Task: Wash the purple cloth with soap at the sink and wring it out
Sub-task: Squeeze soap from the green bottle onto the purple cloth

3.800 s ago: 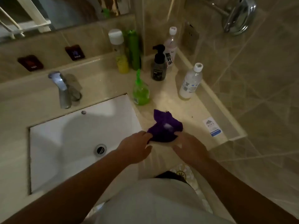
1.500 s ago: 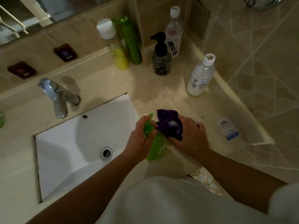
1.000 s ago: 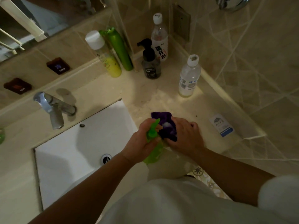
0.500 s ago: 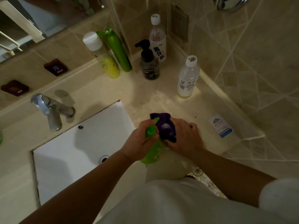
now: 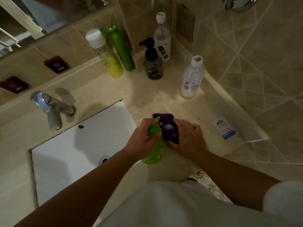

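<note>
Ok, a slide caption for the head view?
Left hand squeezes green bottle of soap onto the purple cloth, held on the counter by the right hand.

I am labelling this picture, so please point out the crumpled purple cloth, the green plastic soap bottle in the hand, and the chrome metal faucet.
crumpled purple cloth [image 5: 168, 130]: head view, on its soapy middle fold.
green plastic soap bottle [image 5: 156, 152]: head view, on its lower body.
chrome metal faucet [image 5: 53, 116]: head view, on its spout.

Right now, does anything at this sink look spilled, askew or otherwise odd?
Nothing looks damaged or knocked over. The left hand grips the green soap bottle, the right hand holds the purple cloth, which has white foam on it. The counter has pale smears beyond the cloth. The other bottles stand upright.
</note>
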